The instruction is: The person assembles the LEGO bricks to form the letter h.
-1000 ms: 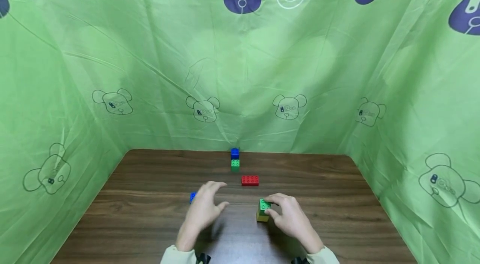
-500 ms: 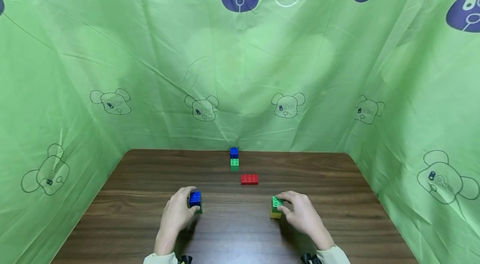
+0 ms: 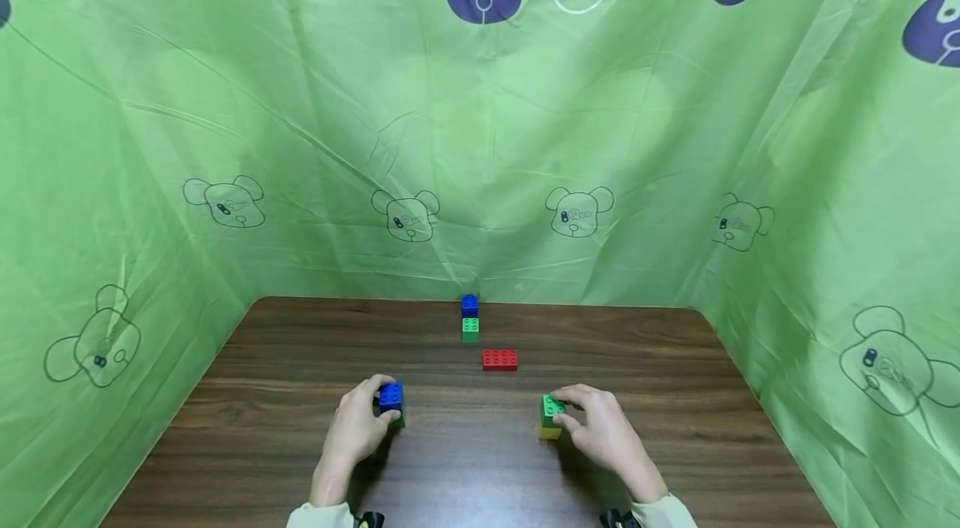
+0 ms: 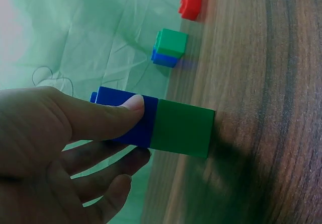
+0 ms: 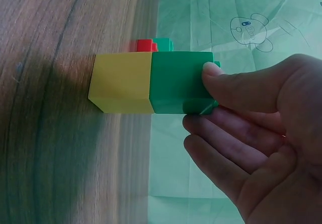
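My left hand (image 3: 354, 421) pinches a blue toy brick (image 3: 391, 396) between thumb and fingers. Under it a green brick (image 4: 184, 129) is joined, making a two-brick stack on the left part of the table. Thumb and fingers of my right hand (image 3: 602, 426) grip a second stack on the right: a green brick (image 5: 173, 80) on top of a yellow brick (image 5: 122, 82). Both stacks stand upright, their lower bricks close to the wood. In the left wrist view the thumb lies across the blue brick's side.
Farther back lies a flat red brick (image 3: 499, 360) with two rows of studs. Behind it, by the table's (image 3: 337, 328) rear edge, are a light green brick (image 3: 470, 331) and a blue brick (image 3: 469, 306). Green printed cloth (image 3: 480, 136) walls the table at the back and sides.
My left hand has moved left and taken hold of the blue brick, which it partly covered before. The right hand has shifted its green-and-yellow stack a little to the right.
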Demonstrator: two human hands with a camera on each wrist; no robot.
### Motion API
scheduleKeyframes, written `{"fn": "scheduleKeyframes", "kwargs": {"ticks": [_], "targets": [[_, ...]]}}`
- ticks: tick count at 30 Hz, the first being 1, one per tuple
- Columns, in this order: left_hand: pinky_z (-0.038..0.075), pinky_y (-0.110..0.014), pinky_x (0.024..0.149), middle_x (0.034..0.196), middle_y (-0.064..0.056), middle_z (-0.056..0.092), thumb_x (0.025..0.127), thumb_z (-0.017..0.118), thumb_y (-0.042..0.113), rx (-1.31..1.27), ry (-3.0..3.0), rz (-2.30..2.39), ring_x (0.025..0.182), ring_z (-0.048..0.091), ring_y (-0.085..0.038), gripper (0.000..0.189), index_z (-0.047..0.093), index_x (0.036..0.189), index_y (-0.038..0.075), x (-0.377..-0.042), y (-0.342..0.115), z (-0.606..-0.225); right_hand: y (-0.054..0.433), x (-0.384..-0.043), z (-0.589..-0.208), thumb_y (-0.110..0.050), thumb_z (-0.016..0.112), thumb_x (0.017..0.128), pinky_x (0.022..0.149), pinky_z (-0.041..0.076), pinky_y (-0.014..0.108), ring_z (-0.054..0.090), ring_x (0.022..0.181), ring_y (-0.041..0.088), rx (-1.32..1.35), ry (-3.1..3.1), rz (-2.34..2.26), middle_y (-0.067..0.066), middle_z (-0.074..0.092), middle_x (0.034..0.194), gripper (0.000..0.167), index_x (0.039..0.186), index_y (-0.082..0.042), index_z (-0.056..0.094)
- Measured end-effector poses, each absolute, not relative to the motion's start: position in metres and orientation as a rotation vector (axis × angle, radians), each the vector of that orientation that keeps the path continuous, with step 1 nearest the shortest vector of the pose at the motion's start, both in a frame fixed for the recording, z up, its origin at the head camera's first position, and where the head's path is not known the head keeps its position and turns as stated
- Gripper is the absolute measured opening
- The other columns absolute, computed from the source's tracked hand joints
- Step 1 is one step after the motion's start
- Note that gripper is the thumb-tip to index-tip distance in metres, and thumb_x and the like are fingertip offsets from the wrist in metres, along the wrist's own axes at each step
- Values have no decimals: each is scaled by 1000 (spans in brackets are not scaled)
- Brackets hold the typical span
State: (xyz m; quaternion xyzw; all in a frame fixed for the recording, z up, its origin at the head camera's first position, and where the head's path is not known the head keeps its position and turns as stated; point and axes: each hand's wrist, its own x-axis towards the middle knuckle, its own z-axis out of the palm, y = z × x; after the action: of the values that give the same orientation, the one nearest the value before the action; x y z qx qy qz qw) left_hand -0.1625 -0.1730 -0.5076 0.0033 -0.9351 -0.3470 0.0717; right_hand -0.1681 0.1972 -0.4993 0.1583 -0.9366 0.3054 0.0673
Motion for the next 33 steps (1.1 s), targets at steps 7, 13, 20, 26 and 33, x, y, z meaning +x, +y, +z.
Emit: {"fn": "scheduleKeyframes", "kwargs": {"ticks": [7,13,20,26,33], "targets": [[53,-55,89,115,-15,71,81,83,4,16,-2798,-1046,106,67,-36,40,67,118,10,-163,-172,-510,199,-170,-500,-6,81,84,82,59,41,72,100,24,516,-2807,958,3,74,111,27,109,-13,76],[54,-54,89,114,-12,72,81,84,6,-66,-2783,-1054,106,68,-33,40,68,117,11,-163,-159,-509,199,-170,-500,-5,81,84,83,59,42,72,100,23,525,-2795,974,3,74,111,27,109,-11,76],[55,-45,89,107,-1,72,77,87,7,-330,-2682,-1124,101,68,-21,41,69,114,12,-164,-125,-512,200,-169,-503,-6,81,83,85,59,40,71,101,20,569,-2774,958,2,75,110,28,110,-11,76],[55,-37,85,104,1,72,78,87,11,-502,-2648,-1201,97,67,-17,41,68,115,10,-163,-96,-522,199,-169,-504,-9,81,84,84,59,39,71,101,22,620,-2767,988,3,74,111,28,112,-10,75],[56,-39,87,103,2,72,79,86,12,-586,-2625,-1304,97,67,-16,39,69,114,12,-164,-72,-526,201,-170,-503,-12,80,86,82,60,37,72,101,23,633,-2776,1030,3,74,112,27,113,-10,75]]}}
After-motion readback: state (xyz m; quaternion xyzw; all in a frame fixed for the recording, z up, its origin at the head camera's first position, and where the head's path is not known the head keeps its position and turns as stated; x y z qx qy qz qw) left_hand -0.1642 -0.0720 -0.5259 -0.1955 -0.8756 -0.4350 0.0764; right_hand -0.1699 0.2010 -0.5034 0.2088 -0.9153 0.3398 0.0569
